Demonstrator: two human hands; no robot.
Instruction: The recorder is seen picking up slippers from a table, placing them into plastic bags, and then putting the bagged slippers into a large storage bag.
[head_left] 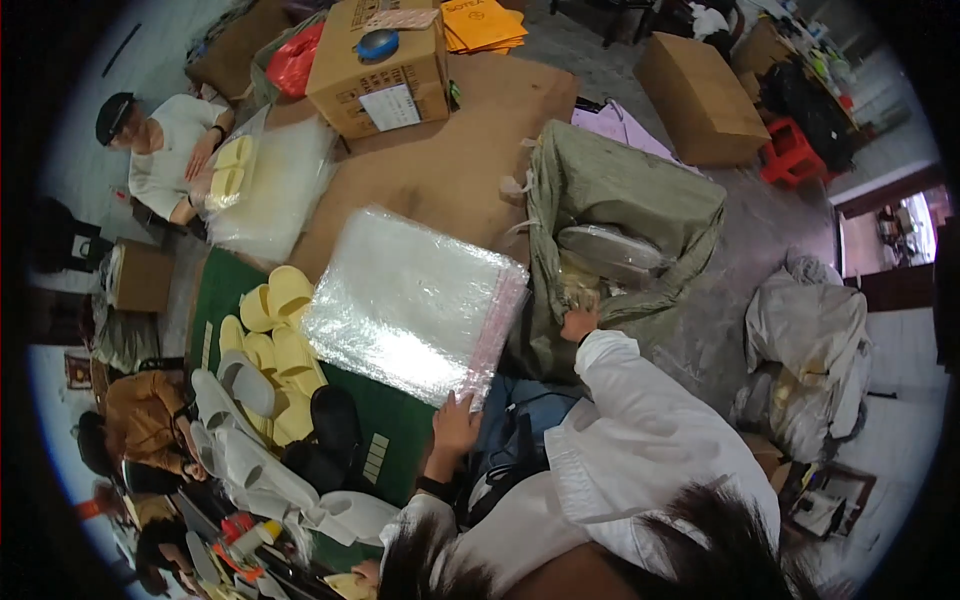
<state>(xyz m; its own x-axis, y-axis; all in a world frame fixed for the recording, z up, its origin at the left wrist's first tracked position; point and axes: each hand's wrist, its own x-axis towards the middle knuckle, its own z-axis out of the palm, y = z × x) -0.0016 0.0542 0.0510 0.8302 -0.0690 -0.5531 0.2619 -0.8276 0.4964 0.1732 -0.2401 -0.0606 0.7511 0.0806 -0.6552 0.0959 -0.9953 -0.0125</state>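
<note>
My left hand [456, 428] touches the near edge of a stack of clear plastic bags [400, 300], its fingers stretched out along the pink-striped side. The right arm reaches forward to an olive woven sack [625, 185] that gapes beside the stack. At the sack's near left rim, my right hand [580, 320] has its fingers bent over a yellowish clear plastic package [577, 283], partly hidden. Deeper in the sack lies a greyish wrapped slipper [612, 248]. Left of the bags, several yellow slippers [290, 295] sit on a green mat, beside black slippers [335, 430] and white slippers [250, 455].
A cardboard box [385, 90] with a tape roll [377, 44] on it stands at the far side of the brown tabletop [420, 165]. A person in white [170, 150] sits at the far left by more clear bags. A red stool [793, 155] stands far right.
</note>
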